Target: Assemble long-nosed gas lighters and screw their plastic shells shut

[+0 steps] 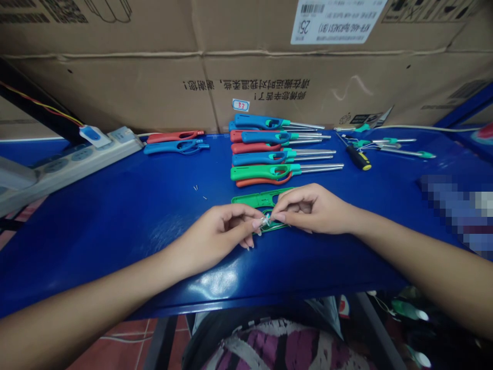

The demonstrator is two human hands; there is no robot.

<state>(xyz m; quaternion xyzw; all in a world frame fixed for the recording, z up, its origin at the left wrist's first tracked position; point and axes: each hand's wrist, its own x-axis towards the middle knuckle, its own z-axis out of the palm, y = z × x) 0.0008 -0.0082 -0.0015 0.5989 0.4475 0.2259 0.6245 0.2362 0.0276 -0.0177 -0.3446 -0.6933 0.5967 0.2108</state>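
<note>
1 glossy blue tabletop (115,205) spreads beneath the hands, its smooth surface catching a pale glare near the front edge. Behind it rises a brown cardboard box (134,97), matte and creased, with upside-down print, a white label (339,20) and a small blue-bordered sticker (241,105). Reddish tiles (127,344) show below, beside patterned cloth (292,344) in purple, black and grey.

The left hand (223,231) pinches a small pale-and-teal part (265,220) between thumb and fingers. The right hand (316,208) has its fingertips drawn together at the part's right edge; whether they grip it cannot be told. The part is held over a green plastic shell (280,225), partly hidden by the fingers, and a long green shell piece (252,198) with a looped end lies just behind it.

Farther back, a row of lighters (262,159) has rounded plastic handles in blue, red, green and orange, with teal collars and slim, shiny metal tubes. To their right are a black-and-yellow screwdriver (358,156) and loose metal tubes (408,152) with teal fittings. To their left lie 2 handles (169,148), 1 red and 1 blue, near a whitish power strip (82,165). Tiny metal screws (196,187) are scattered left of the shells.
</note>
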